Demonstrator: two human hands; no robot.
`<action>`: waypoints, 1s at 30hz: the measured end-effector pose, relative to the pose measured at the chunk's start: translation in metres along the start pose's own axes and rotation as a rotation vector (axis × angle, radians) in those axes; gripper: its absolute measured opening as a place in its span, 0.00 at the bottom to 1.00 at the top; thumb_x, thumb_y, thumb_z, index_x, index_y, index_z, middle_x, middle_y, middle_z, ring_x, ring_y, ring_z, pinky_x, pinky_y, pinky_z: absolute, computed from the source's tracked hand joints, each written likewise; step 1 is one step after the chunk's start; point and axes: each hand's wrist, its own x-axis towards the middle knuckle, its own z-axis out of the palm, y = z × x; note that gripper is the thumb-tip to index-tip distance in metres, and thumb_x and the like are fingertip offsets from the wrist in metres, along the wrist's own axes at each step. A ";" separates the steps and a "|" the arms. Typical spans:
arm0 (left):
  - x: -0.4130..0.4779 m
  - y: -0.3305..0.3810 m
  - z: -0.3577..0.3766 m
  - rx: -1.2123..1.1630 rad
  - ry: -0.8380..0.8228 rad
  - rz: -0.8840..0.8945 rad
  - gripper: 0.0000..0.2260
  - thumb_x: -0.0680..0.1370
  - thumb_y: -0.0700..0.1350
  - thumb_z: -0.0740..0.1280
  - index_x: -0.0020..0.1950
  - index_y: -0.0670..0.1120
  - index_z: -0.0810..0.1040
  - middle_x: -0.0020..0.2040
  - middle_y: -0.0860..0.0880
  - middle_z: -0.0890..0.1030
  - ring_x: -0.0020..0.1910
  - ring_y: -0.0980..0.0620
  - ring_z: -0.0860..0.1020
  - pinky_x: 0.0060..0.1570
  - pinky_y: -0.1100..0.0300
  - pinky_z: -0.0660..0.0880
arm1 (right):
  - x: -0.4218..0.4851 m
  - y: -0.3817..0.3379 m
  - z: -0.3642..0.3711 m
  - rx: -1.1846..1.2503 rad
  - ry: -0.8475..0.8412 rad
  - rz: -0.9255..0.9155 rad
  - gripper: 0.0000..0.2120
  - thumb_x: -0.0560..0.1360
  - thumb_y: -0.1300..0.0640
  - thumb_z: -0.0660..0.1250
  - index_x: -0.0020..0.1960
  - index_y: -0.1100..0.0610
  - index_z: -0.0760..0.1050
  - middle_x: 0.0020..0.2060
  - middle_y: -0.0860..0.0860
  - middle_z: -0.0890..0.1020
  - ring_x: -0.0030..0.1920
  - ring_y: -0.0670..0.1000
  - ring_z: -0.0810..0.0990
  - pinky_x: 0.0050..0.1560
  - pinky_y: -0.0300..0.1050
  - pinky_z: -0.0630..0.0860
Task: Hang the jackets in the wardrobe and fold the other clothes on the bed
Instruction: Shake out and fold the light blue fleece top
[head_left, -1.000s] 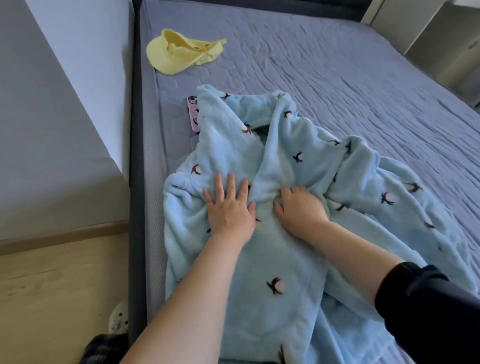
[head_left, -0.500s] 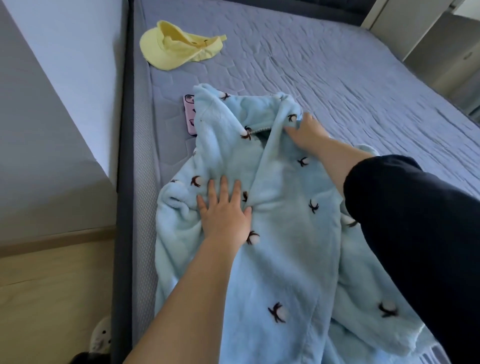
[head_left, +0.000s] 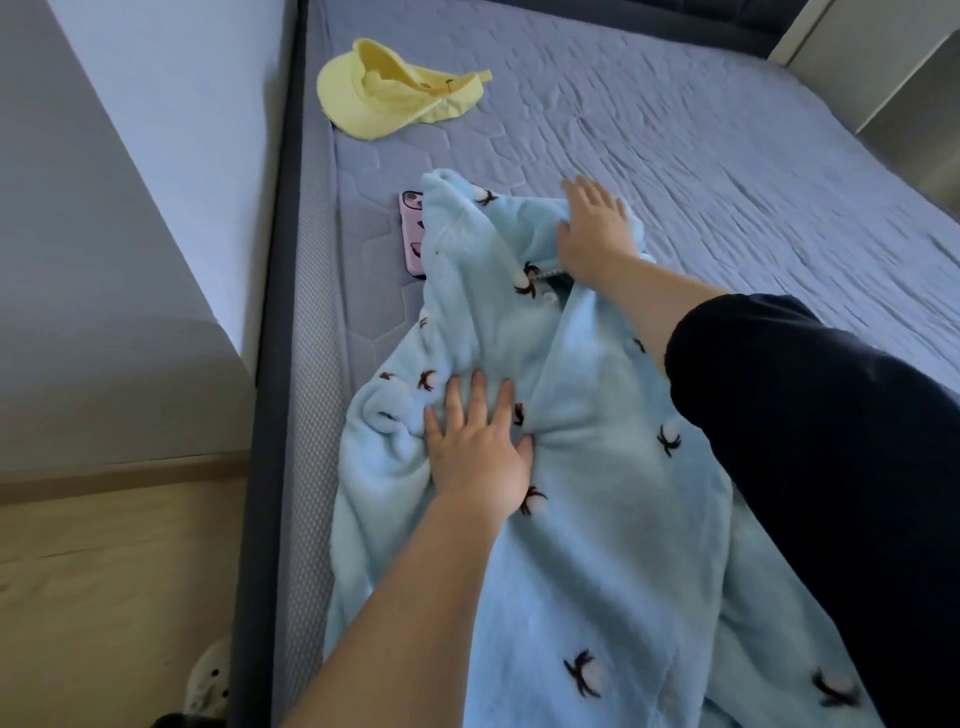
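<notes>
A fluffy light-blue garment (head_left: 597, 467) with dark cotton-flower prints lies spread along the left side of the bed (head_left: 727, 156), its collar end pointing away from me. My left hand (head_left: 478, 452) presses flat on its left chest part, fingers straight. My right hand (head_left: 595, 234) rests flat on the collar at the far end, fingers straight, and my dark sleeve covers part of the garment's right side.
A yellow cap (head_left: 384, 93) lies at the bed's far left. A pink phone (head_left: 413, 234) sits partly under the garment's collar edge. The dark bed frame (head_left: 270, 364) runs down the left, beside a wooden floor with a slipper (head_left: 208, 680). Pale cabinets stand at far right.
My right hand has moved from the garment's middle up to the collar and now lies flat there. My left hand has stayed pressed on the chest part.
</notes>
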 end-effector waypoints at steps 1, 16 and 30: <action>0.000 0.000 0.001 -0.004 0.001 0.001 0.28 0.81 0.58 0.51 0.78 0.55 0.45 0.79 0.50 0.41 0.76 0.46 0.38 0.72 0.43 0.37 | 0.005 -0.012 0.003 -0.009 -0.038 -0.031 0.30 0.78 0.63 0.55 0.78 0.56 0.50 0.77 0.54 0.51 0.77 0.53 0.47 0.76 0.53 0.43; 0.005 -0.010 0.010 -0.060 -0.068 0.022 0.27 0.81 0.59 0.50 0.78 0.55 0.45 0.79 0.50 0.41 0.76 0.48 0.37 0.72 0.47 0.34 | 0.049 -0.051 0.023 -0.321 -0.226 -0.046 0.26 0.73 0.52 0.66 0.67 0.59 0.66 0.63 0.58 0.72 0.67 0.59 0.64 0.69 0.58 0.57; 0.005 -0.023 -0.012 -0.219 -0.197 0.082 0.28 0.80 0.59 0.56 0.78 0.56 0.50 0.79 0.51 0.44 0.77 0.52 0.41 0.73 0.49 0.39 | -0.039 -0.044 -0.035 -0.392 0.012 -0.309 0.12 0.72 0.48 0.65 0.42 0.54 0.65 0.35 0.51 0.70 0.47 0.59 0.76 0.75 0.56 0.48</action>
